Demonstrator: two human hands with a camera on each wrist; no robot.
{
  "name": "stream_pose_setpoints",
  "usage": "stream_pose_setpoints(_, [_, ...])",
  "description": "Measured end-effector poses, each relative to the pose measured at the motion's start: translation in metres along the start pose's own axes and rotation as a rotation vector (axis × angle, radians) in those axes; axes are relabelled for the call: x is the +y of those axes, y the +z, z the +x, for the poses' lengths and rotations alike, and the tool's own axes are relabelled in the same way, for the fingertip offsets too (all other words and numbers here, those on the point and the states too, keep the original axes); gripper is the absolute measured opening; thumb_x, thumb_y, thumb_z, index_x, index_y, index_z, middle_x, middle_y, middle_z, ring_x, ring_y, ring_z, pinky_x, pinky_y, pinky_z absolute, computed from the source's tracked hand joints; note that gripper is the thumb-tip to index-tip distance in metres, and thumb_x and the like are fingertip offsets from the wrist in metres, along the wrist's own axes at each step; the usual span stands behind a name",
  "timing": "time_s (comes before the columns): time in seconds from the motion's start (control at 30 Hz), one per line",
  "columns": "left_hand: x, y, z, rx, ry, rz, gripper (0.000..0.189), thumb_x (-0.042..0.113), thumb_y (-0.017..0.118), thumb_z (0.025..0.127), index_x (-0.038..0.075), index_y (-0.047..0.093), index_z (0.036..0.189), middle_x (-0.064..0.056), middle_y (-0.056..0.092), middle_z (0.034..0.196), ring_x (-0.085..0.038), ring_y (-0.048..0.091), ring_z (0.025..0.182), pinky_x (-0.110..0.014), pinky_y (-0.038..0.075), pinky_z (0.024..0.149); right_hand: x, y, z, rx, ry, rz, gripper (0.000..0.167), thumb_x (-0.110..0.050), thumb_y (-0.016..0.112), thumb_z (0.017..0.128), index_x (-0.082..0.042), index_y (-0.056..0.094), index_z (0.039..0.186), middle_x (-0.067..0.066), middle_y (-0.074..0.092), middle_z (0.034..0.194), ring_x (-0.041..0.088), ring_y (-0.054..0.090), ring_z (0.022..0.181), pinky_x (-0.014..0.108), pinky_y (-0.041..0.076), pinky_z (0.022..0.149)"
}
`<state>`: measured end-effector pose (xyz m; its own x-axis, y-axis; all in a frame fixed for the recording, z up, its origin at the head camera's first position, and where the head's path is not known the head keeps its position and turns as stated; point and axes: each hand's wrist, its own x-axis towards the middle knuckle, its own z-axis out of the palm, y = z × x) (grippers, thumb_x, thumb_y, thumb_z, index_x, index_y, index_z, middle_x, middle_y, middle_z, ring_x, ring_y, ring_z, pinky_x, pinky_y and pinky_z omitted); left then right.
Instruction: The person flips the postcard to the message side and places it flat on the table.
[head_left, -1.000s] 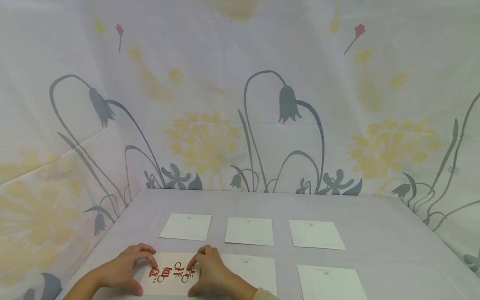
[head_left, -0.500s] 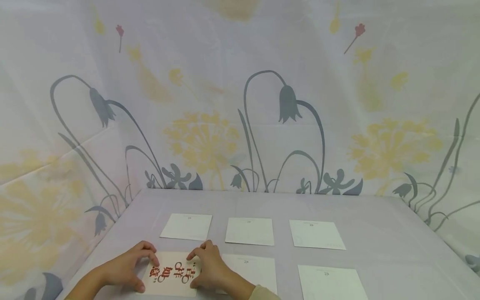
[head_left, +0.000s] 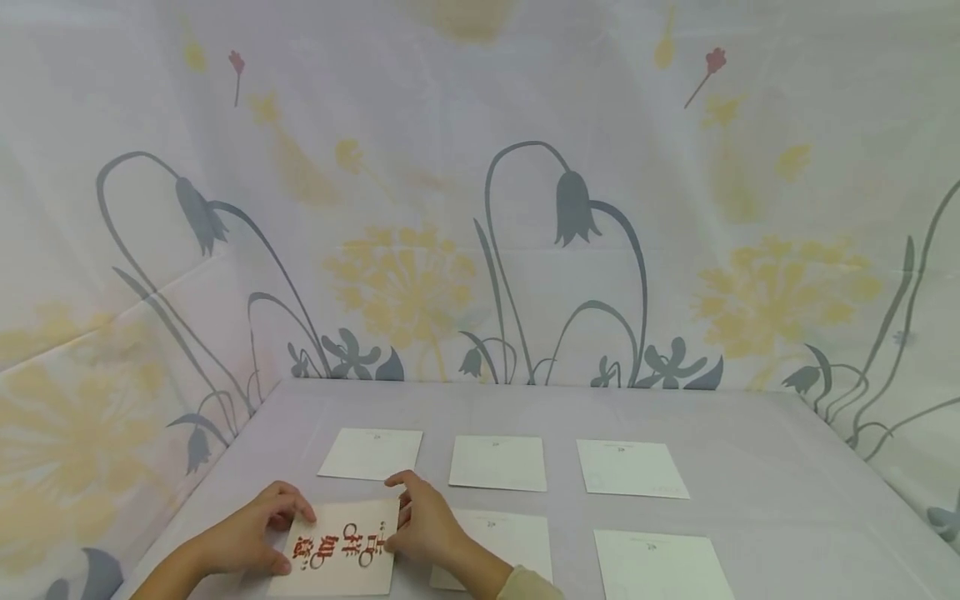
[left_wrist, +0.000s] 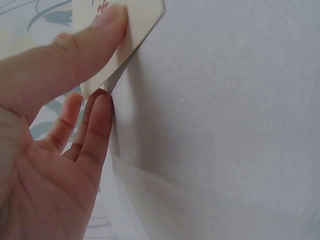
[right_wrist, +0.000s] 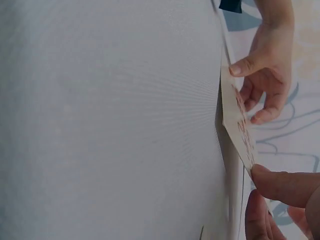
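A pale card (head_left: 341,562) with red characters and ring outlines lies printed side up at the near left of the table, its right side raised. My left hand (head_left: 247,533) holds its left edge. In the left wrist view, the thumb of my left hand (left_wrist: 55,150) lies on the face of the card (left_wrist: 145,22), with the fingers by its edge. Over at the right edge, my right hand (head_left: 431,525) pinches the card. The right wrist view shows the thumb of my right hand (right_wrist: 285,187) on the printed face and fingers beneath.
Three blank-looking white cards form a back row: a left one (head_left: 371,454), a middle one (head_left: 497,464) and a right one (head_left: 633,469). Nearer are two more, one (head_left: 506,546) partly behind my right forearm and one (head_left: 663,567) farther right. A flower-patterned cloth (head_left: 450,275) rises behind the table.
The card's right side has lifted, so the card now tilts. My right hand's fingers have moved from over the card to behind its right edge. My left hand has barely moved.
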<state>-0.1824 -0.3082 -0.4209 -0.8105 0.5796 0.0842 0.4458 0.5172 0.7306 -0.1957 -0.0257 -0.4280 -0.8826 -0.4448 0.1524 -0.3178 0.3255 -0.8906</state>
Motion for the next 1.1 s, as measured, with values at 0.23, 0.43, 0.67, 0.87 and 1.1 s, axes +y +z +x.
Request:
stream_pose_setpoints(0.23, [0.0047, -0.0005, -0.0017, 0.025, -0.117, -0.131, 0.055, 0.008, 0.081, 0.065, 0.002, 0.052, 0.111, -0.016, 0.034, 0.111, -0.014, 0.047, 0.085, -0.024, 0.048, 0.070, 0.0004, -0.0031, 0.0009, 0.021, 0.028, 0.121, 0.082, 0.012, 0.080, 0.060, 0.002, 0.041, 0.131, -0.004, 0.054, 0.071, 0.006, 0.054, 0.060, 0.020, 0.047, 0.054])
stream_pose_setpoints(0.43, [0.0070, -0.0023, -0.0016, 0.089, -0.177, -0.237, 0.059, 0.004, 0.079, 0.069, -0.004, 0.046, 0.118, -0.012, 0.045, 0.092, -0.011, 0.052, 0.070, -0.023, 0.048, 0.059, 0.0016, -0.0044, 0.0013, 0.049, 0.056, 0.146, 0.067, 0.011, 0.079, 0.062, 0.006, 0.050, 0.122, -0.004, 0.057, 0.068, 0.007, 0.055, 0.057, 0.020, 0.047, 0.050])
stream_pose_setpoints(0.67, [0.0036, -0.0057, -0.0009, 0.163, -0.132, -0.285, 0.047, 0.004, 0.074, 0.076, -0.011, 0.045, 0.110, -0.008, 0.048, 0.100, -0.010, 0.057, 0.078, -0.025, 0.051, 0.063, 0.0014, -0.0059, 0.0039, 0.082, 0.069, 0.119, 0.023, 0.007, 0.078, 0.065, 0.000, 0.064, 0.082, -0.006, 0.056, 0.065, 0.004, 0.051, 0.056, 0.018, 0.046, 0.050])
stream_pose_setpoints(0.87, [-0.0016, -0.0066, -0.0029, 0.184, -0.090, -0.344, 0.025, 0.004, 0.059, 0.090, -0.009, 0.041, 0.101, -0.001, 0.050, 0.098, -0.006, 0.059, 0.083, -0.028, 0.053, 0.067, -0.0007, -0.0073, 0.0043, 0.057, 0.108, 0.220, 0.010, 0.002, 0.075, 0.073, 0.000, 0.066, 0.077, -0.003, 0.059, 0.066, 0.007, 0.057, 0.058, 0.020, 0.051, 0.053])
stream_pose_setpoints(1.1, [0.0003, -0.0080, -0.0027, 0.259, -0.222, -0.358, 0.036, 0.006, 0.056, 0.092, -0.014, 0.034, 0.111, -0.005, 0.059, 0.095, -0.008, 0.061, 0.081, -0.030, 0.054, 0.068, -0.0061, -0.0067, 0.0051, 0.057, 0.144, 0.276, 0.007, -0.006, 0.074, 0.077, -0.001, 0.068, 0.078, -0.001, 0.059, 0.061, 0.008, 0.054, 0.051, 0.020, 0.048, 0.046])
